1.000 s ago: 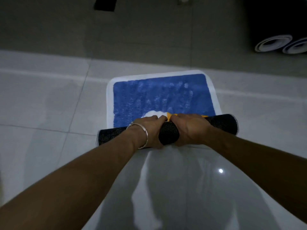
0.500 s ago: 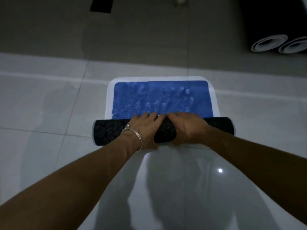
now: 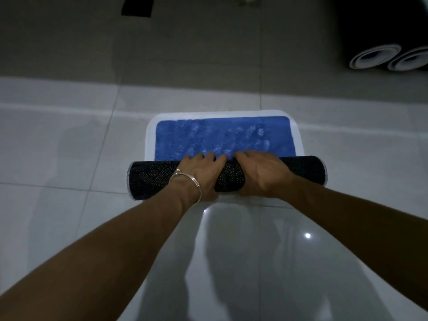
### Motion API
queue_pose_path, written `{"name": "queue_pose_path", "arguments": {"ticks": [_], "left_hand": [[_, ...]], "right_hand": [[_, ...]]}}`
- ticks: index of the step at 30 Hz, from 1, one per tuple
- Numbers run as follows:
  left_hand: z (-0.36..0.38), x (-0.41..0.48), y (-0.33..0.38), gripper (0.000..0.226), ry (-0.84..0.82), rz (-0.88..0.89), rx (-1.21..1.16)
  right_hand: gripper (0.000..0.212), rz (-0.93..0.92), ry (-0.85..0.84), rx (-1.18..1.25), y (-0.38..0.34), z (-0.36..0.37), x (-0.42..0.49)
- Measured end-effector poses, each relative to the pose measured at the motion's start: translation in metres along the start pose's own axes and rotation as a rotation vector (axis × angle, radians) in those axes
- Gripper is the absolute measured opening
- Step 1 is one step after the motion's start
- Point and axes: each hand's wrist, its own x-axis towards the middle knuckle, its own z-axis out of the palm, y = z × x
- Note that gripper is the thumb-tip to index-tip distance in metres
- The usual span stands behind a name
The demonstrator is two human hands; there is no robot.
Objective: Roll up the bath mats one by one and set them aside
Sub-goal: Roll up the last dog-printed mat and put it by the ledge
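Blue pile has shrunk to a short strip since a second ago as my left hand (image 3: 201, 173) and right hand (image 3: 262, 173), both curled over the mat (image 3: 222, 135) on the floor (image 3: 69, 158), roll it further, so it looks nearly done.

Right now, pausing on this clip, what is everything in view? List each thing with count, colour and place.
bath mat: one, blue pile, white border, dark dotted backing; centre floor, near part rolled up
rolled mats: two, dark with white ends; far right, side by side
drain: one, dark square; far left
floor: pale glossy tiles near, grey tiles beyond
bracelet: one, silver; left wrist
left hand: grips the roll
right hand: grips the roll beside it
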Motion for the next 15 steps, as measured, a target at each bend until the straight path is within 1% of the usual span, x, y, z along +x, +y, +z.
{"name": "queue_pose_path", "arguments": {"ticks": [3,5,6,7,9,11,13,15], "left_hand": [[-0.012,0.01,-0.004,0.064,-0.125,0.032,-0.12],[-0.015,0.012,-0.007,0.062,-0.213,0.045,-0.216],[-0.013,0.01,-0.008,0.064,-0.207,0.043,-0.234],[-0.01,0.007,-0.008,0.068,-0.158,0.042,-0.22],[-0.004,0.0,-0.006,0.078,-0.035,0.042,-0.114],[-0.003,0.0,-0.005,0.079,0.008,0.039,-0.054],[-0.009,0.003,-0.008,0.071,-0.022,0.028,-0.107],[-0.015,0.008,-0.014,0.064,-0.089,0.022,-0.194]], "right_hand": [[0.071,-0.025,0.141,-0.144,0.0,0.012,-0.011],[0.07,-0.041,0.176,-0.176,-0.001,0.014,-0.014],[0.067,-0.031,0.143,-0.158,-0.001,0.011,-0.013],[0.064,-0.021,0.095,-0.13,0.0,0.007,-0.01],[0.058,-0.008,-0.02,-0.038,0.002,-0.003,-0.002],[0.056,0.015,-0.097,0.062,0.002,-0.011,0.003],[0.06,0.025,-0.068,0.039,-0.002,-0.011,0.002],[0.071,-0.008,0.036,-0.084,-0.007,-0.004,-0.004]]}}
